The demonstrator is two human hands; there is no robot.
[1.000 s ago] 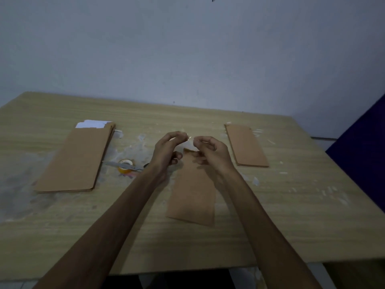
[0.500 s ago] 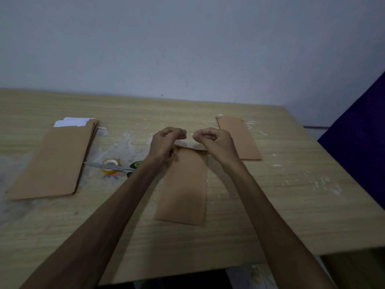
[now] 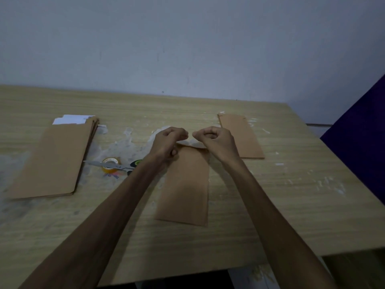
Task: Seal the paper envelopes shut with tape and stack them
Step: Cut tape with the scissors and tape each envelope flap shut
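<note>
A brown paper envelope [image 3: 187, 184] lies lengthwise on the wooden table [image 3: 291, 195] in front of me. My left hand [image 3: 168, 140] and my right hand [image 3: 214, 140] sit side by side at its far end, fingers curled. Between them they pinch a pale strip of tape [image 3: 190, 142] that lies across the envelope's top edge. On the left is a stack of brown envelopes [image 3: 54, 159] with white paper showing at its far end. On the right lies a smaller pile of envelopes [image 3: 241, 136].
A roll of clear tape [image 3: 110, 163] and scissors [image 3: 98, 163] lie between the left stack and my left forearm. A dark blue surface [image 3: 358, 142] stands past the table's right edge. A wall runs behind the table.
Both hands have come down from above the envelope to its far edge, bringing the tape strip onto it. My view has shifted slightly to the right.
</note>
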